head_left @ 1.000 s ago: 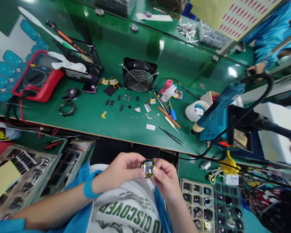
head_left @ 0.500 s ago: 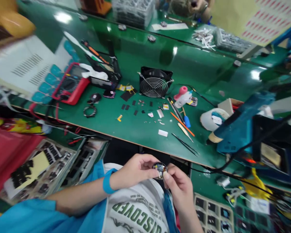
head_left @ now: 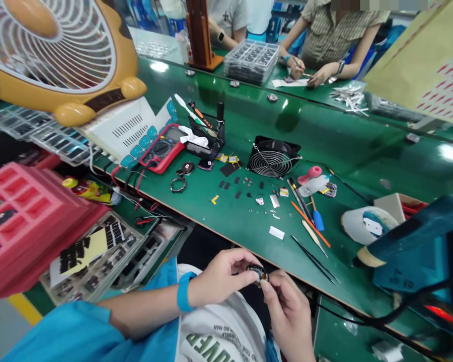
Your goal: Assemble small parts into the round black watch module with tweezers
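A small round watch case [head_left: 258, 272] with electronic parts showing inside is held near the table's front edge, above my lap. My left hand [head_left: 226, 271] grips its left side, with the thumb pressing on the top. On its right side, the thumb and fingers of my right hand [head_left: 289, 304] pinch the rim. Black tweezers [head_left: 314, 258] lie on the green table beyond my right hand. A white rectangular piece [head_left: 277, 232] lies just ahead of both hands. Farther in are small dark pads, a yellow flex strip [head_left: 215, 200] and a black ring [head_left: 178, 185].
A wire-guarded cooling fan [head_left: 274, 158] stands mid-table. A red multimeter [head_left: 164, 148] is at left, near pink foam trays [head_left: 41, 216]. To the right are a tape roll [head_left: 362, 223] and a blue tool [head_left: 411, 236] with cables. A co-worker's hands [head_left: 320, 74] work across the table.
The view has tilted up and left, bringing the desk fan and co-workers into sight. Both hands still hold the watch case, which now appears tilted differently.
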Tool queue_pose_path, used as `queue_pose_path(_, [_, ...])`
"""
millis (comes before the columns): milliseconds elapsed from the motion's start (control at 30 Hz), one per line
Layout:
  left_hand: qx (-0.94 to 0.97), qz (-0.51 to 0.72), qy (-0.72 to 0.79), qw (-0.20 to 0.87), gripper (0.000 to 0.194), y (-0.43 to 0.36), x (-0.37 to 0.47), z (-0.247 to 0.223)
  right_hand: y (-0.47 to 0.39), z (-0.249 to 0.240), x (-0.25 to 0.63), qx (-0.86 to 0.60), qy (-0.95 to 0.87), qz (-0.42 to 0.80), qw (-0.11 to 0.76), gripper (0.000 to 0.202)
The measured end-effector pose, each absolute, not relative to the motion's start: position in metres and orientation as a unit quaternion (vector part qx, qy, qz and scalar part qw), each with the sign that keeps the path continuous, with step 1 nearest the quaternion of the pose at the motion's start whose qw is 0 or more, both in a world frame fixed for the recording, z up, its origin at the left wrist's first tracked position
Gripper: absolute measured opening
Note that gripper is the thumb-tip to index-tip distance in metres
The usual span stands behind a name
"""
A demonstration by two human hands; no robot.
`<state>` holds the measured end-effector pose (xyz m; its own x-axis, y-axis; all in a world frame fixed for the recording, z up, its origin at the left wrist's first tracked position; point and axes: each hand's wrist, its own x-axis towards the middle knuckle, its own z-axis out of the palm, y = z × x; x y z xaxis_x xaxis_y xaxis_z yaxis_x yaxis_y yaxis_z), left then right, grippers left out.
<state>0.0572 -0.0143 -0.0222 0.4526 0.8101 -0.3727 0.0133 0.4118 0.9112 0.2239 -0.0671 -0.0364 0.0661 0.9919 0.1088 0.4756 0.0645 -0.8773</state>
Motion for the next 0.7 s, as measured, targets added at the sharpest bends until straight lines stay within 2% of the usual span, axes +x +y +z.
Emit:
queue_pose_path(300, [0.550,0.281,0.457,0.640,0.008,-0.011,0.049,-0.021,-0.065,-0.042,0.223,-0.606,-0.577,0.364,0.410,0.011])
queue_pose_path(400, [0.557,0.276,0.465,0.631,0.007,-0.010,0.049,-0.019,-0.064,-0.039,0.222,-0.607,-0.570,0.367,0.414,0.015])
queue_pose_path(567, [0.487,0.289,0.456,0.686,0.011,-0.009,0.051,-0.016,-0.060,-0.030,0.218,-0.597,-0.575,0.351,0.435,0.023])
queue_pose_path(700, [0.414,0.324,0.441,0.728,0.022,-0.003,0.051,-0.019,-0.062,-0.028,0.220,-0.579,-0.604,0.338,0.432,0.038])
